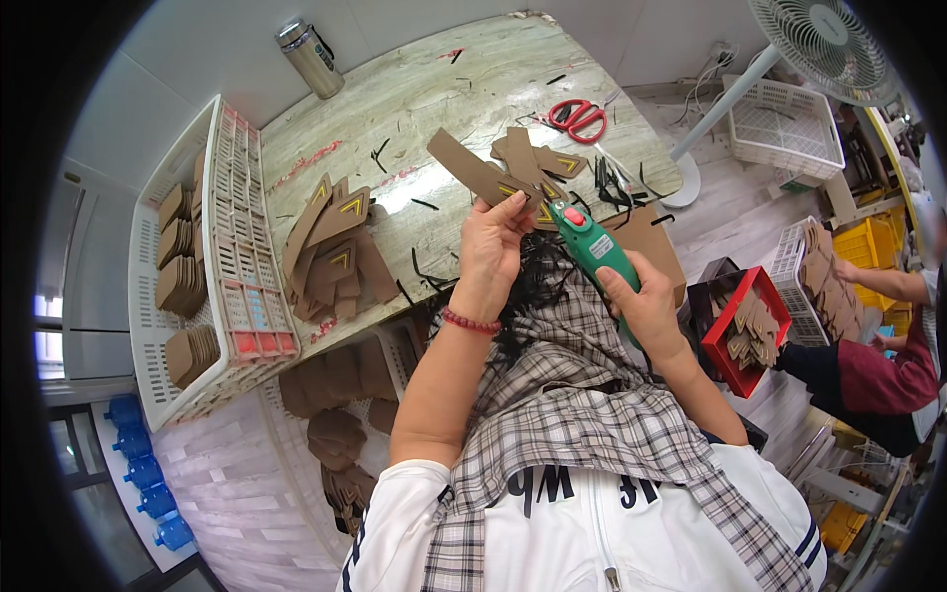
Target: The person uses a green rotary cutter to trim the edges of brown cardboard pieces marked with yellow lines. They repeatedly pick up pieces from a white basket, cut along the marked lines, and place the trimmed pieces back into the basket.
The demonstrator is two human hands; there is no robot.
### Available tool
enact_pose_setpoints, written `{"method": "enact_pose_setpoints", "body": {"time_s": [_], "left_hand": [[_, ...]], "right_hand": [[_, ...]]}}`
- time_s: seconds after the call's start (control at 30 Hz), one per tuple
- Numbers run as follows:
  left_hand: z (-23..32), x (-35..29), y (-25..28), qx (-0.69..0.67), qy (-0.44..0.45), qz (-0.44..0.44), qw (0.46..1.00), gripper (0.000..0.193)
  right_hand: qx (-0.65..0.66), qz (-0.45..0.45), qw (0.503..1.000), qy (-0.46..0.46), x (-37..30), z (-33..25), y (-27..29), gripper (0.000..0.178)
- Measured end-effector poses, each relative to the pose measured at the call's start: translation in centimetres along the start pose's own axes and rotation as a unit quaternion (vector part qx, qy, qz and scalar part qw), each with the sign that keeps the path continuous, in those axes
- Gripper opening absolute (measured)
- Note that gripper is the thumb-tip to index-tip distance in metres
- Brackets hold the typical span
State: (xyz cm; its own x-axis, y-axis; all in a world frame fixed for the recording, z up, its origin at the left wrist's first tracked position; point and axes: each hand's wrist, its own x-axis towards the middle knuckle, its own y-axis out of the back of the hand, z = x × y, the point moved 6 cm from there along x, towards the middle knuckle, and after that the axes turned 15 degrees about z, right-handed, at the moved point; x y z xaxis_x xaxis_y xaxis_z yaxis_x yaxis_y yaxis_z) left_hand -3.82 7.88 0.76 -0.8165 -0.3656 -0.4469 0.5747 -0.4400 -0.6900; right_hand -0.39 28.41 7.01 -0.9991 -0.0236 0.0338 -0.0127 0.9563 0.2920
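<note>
My left hand [496, 242] pinches a flat brown strip [464, 163] with a yellow V-shaped mark near its held end. My right hand [641, 296] is wrapped round green handheld electric scissors [592, 242] with a red switch. Their tip is right by the strip's marked end; whether it touches cannot be made out. Just beyond my hands lie several similar brown pieces [538, 153] with yellow marks. A larger pile of such marked pieces [335, 242] sits to the left on the marbled table [395, 109]. Black scraps [552, 271] cover my checked apron.
Red-handled scissors [578, 120] and black offcuts [617, 187] lie at the table's right. A white basket [232, 286] of brown pieces stands left; a steel flask [310, 59] is at the back. Right are a fan [824, 39], a red box [760, 340] of pieces and another person [888, 375].
</note>
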Motion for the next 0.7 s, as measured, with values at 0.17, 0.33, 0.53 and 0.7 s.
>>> {"method": "enact_pose_setpoints", "body": {"time_s": [0.17, 0.33, 0.53, 0.7], "left_hand": [[1.7, 0.3, -0.1, 0.112, -0.076, -0.012, 0.991, 0.017], [2.4, -0.1, -0.2, 0.138, -0.094, -0.015, 0.986, 0.018], [1.9, -0.7, -0.5, 0.168, -0.079, -0.037, 0.982, 0.017], [0.8, -0.3, -0.1, 0.178, -0.078, -0.068, 0.979, 0.016]], "right_hand": [[0.004, -0.027, 1.0, 0.007, 0.6, 0.2, 0.4, 0.035], [-0.027, -0.045, 0.998, 0.025, 1.2, -0.2, 0.6, 0.036], [-0.049, -0.044, 0.997, 0.041, 1.5, -0.5, 0.4, 0.036], [-0.038, -0.04, 0.998, 0.03, 1.9, 0.3, 0.1, 0.035]]}}
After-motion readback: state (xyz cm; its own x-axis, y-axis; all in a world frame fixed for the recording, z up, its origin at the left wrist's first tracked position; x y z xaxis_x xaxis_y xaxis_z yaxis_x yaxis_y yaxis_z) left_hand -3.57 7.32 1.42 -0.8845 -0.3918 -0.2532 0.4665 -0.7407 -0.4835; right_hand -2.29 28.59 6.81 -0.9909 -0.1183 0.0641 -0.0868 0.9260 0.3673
